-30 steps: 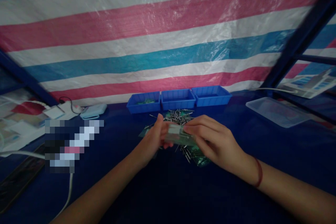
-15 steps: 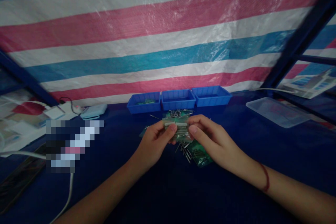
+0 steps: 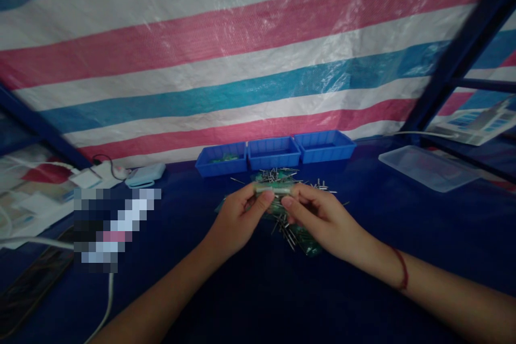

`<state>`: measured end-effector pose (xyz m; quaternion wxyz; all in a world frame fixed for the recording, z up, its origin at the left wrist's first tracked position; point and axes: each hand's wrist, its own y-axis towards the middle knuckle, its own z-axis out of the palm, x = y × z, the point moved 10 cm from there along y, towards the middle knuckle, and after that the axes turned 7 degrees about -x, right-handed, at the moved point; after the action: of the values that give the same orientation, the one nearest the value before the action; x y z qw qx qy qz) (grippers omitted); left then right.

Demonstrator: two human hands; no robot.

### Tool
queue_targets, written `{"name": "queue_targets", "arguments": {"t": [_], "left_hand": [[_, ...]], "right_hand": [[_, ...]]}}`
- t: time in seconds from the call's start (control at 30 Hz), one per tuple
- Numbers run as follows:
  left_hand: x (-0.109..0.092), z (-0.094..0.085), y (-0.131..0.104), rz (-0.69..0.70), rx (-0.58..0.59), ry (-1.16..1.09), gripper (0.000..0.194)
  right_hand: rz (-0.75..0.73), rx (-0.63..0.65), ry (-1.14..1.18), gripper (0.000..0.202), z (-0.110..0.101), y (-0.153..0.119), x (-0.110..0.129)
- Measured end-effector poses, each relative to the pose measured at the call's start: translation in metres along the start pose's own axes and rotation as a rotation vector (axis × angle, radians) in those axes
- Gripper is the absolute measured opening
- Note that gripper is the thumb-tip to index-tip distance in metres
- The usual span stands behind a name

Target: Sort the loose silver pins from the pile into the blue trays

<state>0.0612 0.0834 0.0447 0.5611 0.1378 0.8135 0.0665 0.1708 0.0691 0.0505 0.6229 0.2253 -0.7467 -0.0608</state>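
Note:
A small clear plastic bag (image 3: 278, 190) with thin metal pins, which look like blind rivets, is held between my two hands above the table. My left hand (image 3: 237, 217) pinches its left side, thumb on top. My right hand (image 3: 322, 217) grips the right side between thumb and bent fingers. The bag looks rolled or folded, with its pale upper edge towards me. Loose rivets (image 3: 287, 234) lie just below my hands, and more rivets (image 3: 274, 175) sit on green bags behind them. Another green bag (image 3: 308, 242) of rivets is partly under my right hand.
Three blue bins stand in a row at the back; the left bin (image 3: 221, 167) holds green bags. A clear plastic lid (image 3: 429, 169) rests at the right. Far left are a phone (image 3: 36, 279), a white cable (image 3: 108, 295) and a light blue case (image 3: 145, 174). Striped sheeting hangs behind.
The bag has turned or folded, so less of its face shows. My right hand has shifted slightly left, uncovering loose rivets behind it on the right.

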Motion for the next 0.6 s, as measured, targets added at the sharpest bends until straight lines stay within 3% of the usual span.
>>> {"name": "queue_targets", "arguments": {"t": [0.07, 0.17, 0.3, 0.37, 0.47, 0.6], "left_hand": [[0.005, -0.024, 0.016, -0.002, -0.131, 0.108, 0.033], [0.022, -0.075, 0.048, -0.062, -0.356, 0.283, 0.032], [0.046, -0.137, 0.087, -0.101, -0.528, 0.449, 0.029], [0.056, -0.158, 0.097, -0.132, -0.577, 0.523, 0.035], [0.062, -0.166, 0.103, -0.144, -0.575, 0.612, 0.040], [0.049, -0.151, 0.098, -0.066, -0.563, 0.676, 0.042]], "right_hand": [[0.052, -0.072, 0.089, 0.016, -0.009, 0.004, -0.007], [0.102, -0.141, 0.120, 0.018, -0.023, 0.010, -0.015], [0.091, -0.168, 0.071, 0.016, -0.034, 0.015, -0.019], [0.078, -0.153, 0.042, 0.015, -0.035, 0.015, -0.018], [0.033, -0.062, -0.094, 0.011, -0.034, 0.014, -0.009], [-0.114, 0.366, -0.501, 0.010, -0.013, -0.003, 0.008]]}}
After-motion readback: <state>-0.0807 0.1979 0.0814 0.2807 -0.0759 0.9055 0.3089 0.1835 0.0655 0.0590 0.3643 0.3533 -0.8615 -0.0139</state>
